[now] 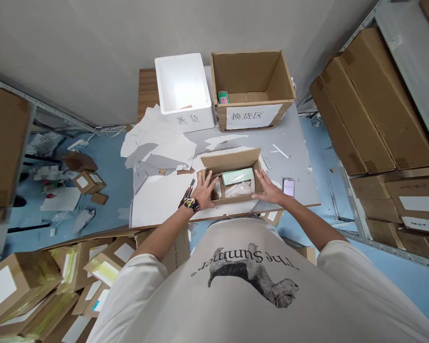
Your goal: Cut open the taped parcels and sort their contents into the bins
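Note:
An open cardboard box (pixel 232 160) stands on the table near its front edge, its back flap raised. Inside it lie a pale green box (pixel 238 176) and some clear plastic wrapping (pixel 238 189). My left hand (pixel 204 191) rests on the left end of the cardboard box, fingers spread. At the right end, my right hand (pixel 268 189) touches the side with its fingers apart. Just left of my left hand lies a dark, red-marked tool (pixel 188 190), partly hidden by the wrist; its kind is unclear.
Behind stand a white foam box (pixel 195 119) and a larger cardboard carton (pixel 253 116) with a handwritten label. A phone (pixel 288 187) lies at the right. Paper scraps (pixel 157 159) cover the table's left part. Cartons (pixel 25 286) pile up at lower left; shelves (pixel 396 190) flank the right.

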{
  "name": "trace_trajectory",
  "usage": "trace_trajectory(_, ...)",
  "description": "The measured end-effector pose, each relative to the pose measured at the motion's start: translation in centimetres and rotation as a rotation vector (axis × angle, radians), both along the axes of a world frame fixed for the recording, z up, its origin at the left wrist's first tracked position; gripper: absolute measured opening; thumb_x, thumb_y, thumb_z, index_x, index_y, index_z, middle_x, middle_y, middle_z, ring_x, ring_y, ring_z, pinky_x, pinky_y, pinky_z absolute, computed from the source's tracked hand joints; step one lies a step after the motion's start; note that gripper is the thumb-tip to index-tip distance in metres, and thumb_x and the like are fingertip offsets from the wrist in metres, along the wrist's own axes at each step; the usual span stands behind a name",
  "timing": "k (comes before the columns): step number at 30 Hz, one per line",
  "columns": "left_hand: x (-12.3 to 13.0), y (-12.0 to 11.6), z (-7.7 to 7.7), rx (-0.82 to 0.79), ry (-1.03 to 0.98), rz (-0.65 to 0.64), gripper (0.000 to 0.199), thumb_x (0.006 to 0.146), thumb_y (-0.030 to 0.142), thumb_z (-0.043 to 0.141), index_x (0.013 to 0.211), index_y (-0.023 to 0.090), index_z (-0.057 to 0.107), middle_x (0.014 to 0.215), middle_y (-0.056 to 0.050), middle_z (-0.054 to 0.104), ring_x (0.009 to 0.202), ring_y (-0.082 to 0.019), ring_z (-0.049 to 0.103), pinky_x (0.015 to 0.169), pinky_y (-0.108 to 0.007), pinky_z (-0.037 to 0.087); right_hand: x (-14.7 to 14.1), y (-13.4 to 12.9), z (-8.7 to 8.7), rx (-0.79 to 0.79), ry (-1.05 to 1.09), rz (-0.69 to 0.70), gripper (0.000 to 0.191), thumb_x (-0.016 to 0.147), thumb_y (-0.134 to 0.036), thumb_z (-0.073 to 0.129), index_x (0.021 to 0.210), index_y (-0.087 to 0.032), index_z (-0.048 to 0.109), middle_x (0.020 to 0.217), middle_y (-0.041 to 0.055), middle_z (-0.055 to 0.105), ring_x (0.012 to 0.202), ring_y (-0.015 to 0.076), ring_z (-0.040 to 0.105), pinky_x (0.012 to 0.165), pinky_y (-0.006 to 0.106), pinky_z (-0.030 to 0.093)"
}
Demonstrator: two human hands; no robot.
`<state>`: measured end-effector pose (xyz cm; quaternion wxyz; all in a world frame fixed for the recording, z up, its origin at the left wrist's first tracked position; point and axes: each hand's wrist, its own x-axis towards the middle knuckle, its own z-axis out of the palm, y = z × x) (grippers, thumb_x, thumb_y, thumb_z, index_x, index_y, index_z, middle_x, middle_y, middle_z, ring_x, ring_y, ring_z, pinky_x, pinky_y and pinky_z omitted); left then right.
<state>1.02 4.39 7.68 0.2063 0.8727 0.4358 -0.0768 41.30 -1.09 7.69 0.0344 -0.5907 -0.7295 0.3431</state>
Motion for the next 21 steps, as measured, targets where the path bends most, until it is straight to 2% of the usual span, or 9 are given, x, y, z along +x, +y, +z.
trace_trajectory(2,-0.1,-0.6,-0.1,0.021,-0.023,0.009,0.145,0.065,0.050,0.104,0.186,0.015,0.033,0.195,-0.027,0.007,0.178,-0.063,0.002,0.141,-0.082,0.012,0.3,2.2,0.6,0.173,-0.009,0.008,0.110,0.107,-0.063,0.071,0.191,-0.040,0.004,0.199,0.0081,-0.008,0.181,0.0479,0.018,0.139,0.069,0.035)
trace_trajectory(4,-0.2,-1.3,-0.4,0.038,-0.048,0.027,0.140,0.067,0.049,0.104,0.184,0.016,0.036,0.194,-0.027,0.011,0.177,-0.063,0.004,0.141,-0.083,0.013,-0.2,5.0,0.7,0.301,-0.041,-0.015,0.096,0.110,-0.051,0.064,0.191,-0.037,0.013,0.199,0.0033,-0.006,0.182,0.0457,0.013,0.143,0.069,0.028)
trace_trajectory(6,-0.3,-2.0,-1.1,0.059,-0.078,0.038,0.135,0.071,0.048,0.102,0.184,0.016,0.036,0.193,-0.027,0.018,0.178,-0.060,0.008,0.142,-0.081,0.014,-1.0,7.8,0.0,0.299,-0.064,-0.037,0.093,0.108,-0.038,0.062,0.190,-0.032,0.019,0.199,0.0041,0.006,0.177,0.0452,0.029,0.141,0.068,0.034)
trace_trajectory(8,-0.5,-2.6,-1.8,0.083,-0.105,0.044,0.131,0.075,0.043,0.099,0.184,0.014,0.032,0.192,-0.027,0.024,0.179,-0.056,0.013,0.145,-0.077,0.014,-2.0,10.0,-1.1,0.246,-0.063,-0.068,0.087,0.105,-0.028,0.058,0.188,-0.028,0.031,0.195,0.0076,0.027,0.163,0.0431,0.051,0.134,0.064,0.046)
trace_trajectory(10,-0.6,-3.1,-2.6,0.103,-0.128,0.063,0.126,0.079,0.036,0.095,0.184,0.013,0.030,0.190,-0.027,0.029,0.180,-0.052,0.015,0.146,-0.074,0.016,-2.7,11.4,-2.4,0.234,-0.029,-0.114,0.075,0.105,-0.022,0.052,0.180,-0.025,0.048,0.184,0.0101,0.050,0.148,0.0390,0.064,0.127,0.059,0.053)
trace_trajectory(12,-0.7,-3.6,-3.4,0.112,-0.157,0.085,0.120,0.083,0.030,0.090,0.185,0.013,0.029,0.190,-0.026,0.032,0.181,-0.050,0.014,0.147,-0.072,0.018,-2.9,11.9,-3.4,0.256,0.023,-0.145,0.061,0.107,-0.019,0.046,0.164,-0.022,0.065,0.165,0.0125,0.068,0.139,0.0356,0.068,0.121,0.053,0.056)
trace_trajectory(14,-0.8,-4.0,-4.2,0.111,-0.191,0.095,0.113,0.088,0.025,0.084,0.185,0.014,0.029,0.189,-0.024,0.033,0.181,-0.048,0.014,0.147,-0.072,0.021,-2.8,12.0,-4.1,0.256,0.050,-0.148,0.049,0.109,-0.020,0.042,0.144,-0.019,0.076,0.144,0.0151,0.078,0.128,0.0342,0.070,0.112,0.048,0.058)
trace_trajectory(17,-1.0,-4.8,-5.3,0.095,-0.234,0.110,0.108,0.091,0.020,0.078,0.186,0.015,0.028,0.191,-0.023,0.029,0.181,-0.048,0.016,0.145,-0.072,0.029,-2.6,11.9,-4.5,0.228,0.036,-0.164,0.040,0.111,-0.024,0.041,0.123,-0.019,0.079,0.125,0.0167,0.079,0.109,0.0331,0.070,0.097,0.043,0.056)
trace_trajectory(21,-1.4,-5.2,-5.9,0.086,-0.295,0.104,0.112,0.092,0.014,0.074,0.189,0.018,0.017,0.194,-0.024,0.021,0.181,-0.048,0.015,0.141,-0.073,0.037,-2.6,11.8,-4.9,0.234,0.059,-0.199,0.036,0.111,-0.024,0.042,0.117,-0.021,0.078,0.122,0.0155,0.077,0.103,0.0317,0.067,0.094,0.041,0.054)
